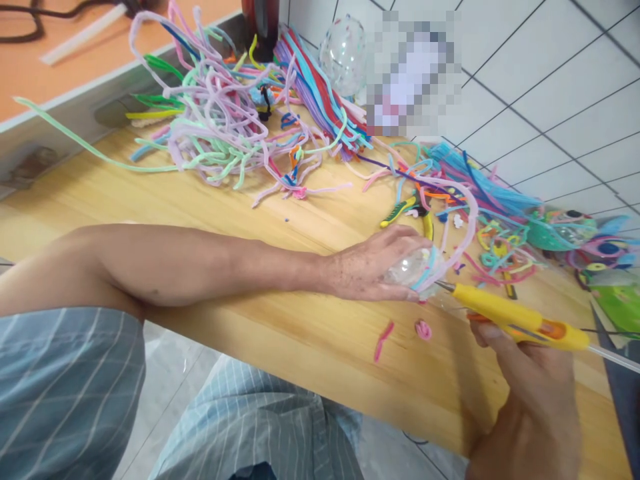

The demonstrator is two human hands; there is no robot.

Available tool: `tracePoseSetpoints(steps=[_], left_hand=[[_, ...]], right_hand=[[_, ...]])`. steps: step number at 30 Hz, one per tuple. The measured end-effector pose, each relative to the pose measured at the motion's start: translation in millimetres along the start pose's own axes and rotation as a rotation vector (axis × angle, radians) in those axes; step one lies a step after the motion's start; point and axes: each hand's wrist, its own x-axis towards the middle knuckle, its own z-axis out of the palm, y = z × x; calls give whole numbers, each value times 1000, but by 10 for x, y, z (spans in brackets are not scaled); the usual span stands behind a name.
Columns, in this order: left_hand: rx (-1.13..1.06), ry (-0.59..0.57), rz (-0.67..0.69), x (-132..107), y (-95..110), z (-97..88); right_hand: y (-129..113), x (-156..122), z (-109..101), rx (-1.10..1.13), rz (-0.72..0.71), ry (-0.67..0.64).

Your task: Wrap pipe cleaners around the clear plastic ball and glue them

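Observation:
My left hand [373,267] is wrapped round a clear plastic ball [407,268] on the wooden table. A pale blue strip and a lilac pipe cleaner [470,217] lie against the ball's right side, the pipe cleaner arching up and away. In my right hand [525,363] is a yellow hot glue gun [520,317], a clear glue stick out of its back end. Its metal nozzle points left and reaches the ball's right side; whether it touches I cannot tell. Just below the ball lie a pink coil [423,329] and a short pink pipe cleaner piece [383,341].
A tangled heap of lilac and green pipe cleaners [220,127] covers the upper left. Straight bundles [320,87] lean by the white tiled wall. Yellow-green-handled pliers [399,211] lie beyond my left hand. Another clear ball [344,57] stands at the back.

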Motion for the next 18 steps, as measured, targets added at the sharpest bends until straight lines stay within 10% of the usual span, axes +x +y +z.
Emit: tracePoseSetpoints(steps=[13, 18], left_hand=[[61, 4, 51, -25, -21, -3], [81, -1, 73, -56, -6, -30]], right_hand=[[-145, 51, 68, 168, -6, -25], [-42, 276, -196, 459, 55, 314]])
